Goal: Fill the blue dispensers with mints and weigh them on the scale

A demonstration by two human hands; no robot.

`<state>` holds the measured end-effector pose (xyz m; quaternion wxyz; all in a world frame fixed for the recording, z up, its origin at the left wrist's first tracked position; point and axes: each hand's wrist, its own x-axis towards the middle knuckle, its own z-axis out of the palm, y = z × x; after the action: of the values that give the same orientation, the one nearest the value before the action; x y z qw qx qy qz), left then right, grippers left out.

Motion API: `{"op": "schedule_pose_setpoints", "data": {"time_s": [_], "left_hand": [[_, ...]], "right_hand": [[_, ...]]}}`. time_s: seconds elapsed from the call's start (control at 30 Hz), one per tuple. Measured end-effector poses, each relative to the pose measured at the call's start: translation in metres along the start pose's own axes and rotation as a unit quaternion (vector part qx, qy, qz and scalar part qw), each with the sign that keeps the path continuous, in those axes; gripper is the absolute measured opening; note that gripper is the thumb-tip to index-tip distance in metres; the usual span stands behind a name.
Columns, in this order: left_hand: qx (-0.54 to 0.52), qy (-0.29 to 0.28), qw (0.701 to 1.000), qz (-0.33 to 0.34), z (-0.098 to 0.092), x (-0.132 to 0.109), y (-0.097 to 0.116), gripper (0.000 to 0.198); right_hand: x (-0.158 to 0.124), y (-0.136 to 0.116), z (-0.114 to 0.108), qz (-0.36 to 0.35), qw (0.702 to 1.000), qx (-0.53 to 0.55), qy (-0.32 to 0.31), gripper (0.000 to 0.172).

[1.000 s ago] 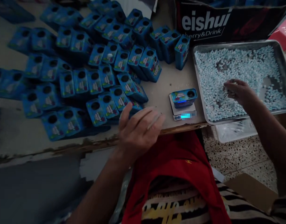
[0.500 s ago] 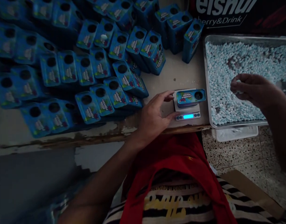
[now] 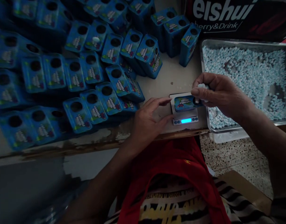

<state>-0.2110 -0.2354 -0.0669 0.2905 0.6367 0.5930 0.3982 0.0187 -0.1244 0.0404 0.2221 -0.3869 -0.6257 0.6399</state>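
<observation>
A blue candy tin lies on a small digital scale with a lit blue display. My left hand rests at the scale's left edge, thumb and fingers apart, holding nothing. Pinched in my right hand are several pale candies, held right over the round hole at the tin's right end. My fingers partly hide that hole. Right of the scale, a metal tray holds a spread layer of white and light-blue candies.
Many blue tins with round dark holes stand in rows across the table's left side. One tin has a pale candy on its top. A dark printed box is behind the tray. The table's worn front edge runs below.
My right hand has moved left from above the tray to the tin's hole, carrying candies. My left hand stays beside the scale. The whole view has shifted slightly.
</observation>
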Motion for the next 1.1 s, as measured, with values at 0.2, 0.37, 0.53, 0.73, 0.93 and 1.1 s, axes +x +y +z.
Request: {"op": "schedule_pose_setpoints", "data": {"time_s": [0.2,0.37,0.53,0.73,0.93,1.1], "left_hand": [[-0.003,0.002,1.000,-0.010,-0.010,-0.001,0.000,0.040],[-0.007,0.009,1.000,0.010,-0.008,-0.001,-0.002,0.040],[-0.007,0.018,1.000,0.011,-0.010,0.000,-0.001,0.038],[-0.013,0.044,0.999,0.028,-0.014,-0.004,0.005,0.036],[-0.006,0.074,0.993,0.088,-0.014,0.011,0.030,0.027],[0.049,0.030,0.989,0.136,-0.008,0.044,0.049,0.014]], "right_hand": [[-0.002,0.000,0.000,-0.048,0.994,-0.090,0.045,0.036],[-0.003,0.001,0.001,-0.044,0.996,-0.071,0.038,0.038],[-0.003,0.002,0.003,-0.013,0.998,-0.004,0.066,0.038],[-0.018,0.024,-0.059,0.022,0.963,0.149,0.223,0.019],[-0.058,0.078,-0.107,0.130,0.920,0.239,0.281,0.023],[-0.066,0.078,-0.090,0.154,0.918,0.278,0.239,0.018]]}}
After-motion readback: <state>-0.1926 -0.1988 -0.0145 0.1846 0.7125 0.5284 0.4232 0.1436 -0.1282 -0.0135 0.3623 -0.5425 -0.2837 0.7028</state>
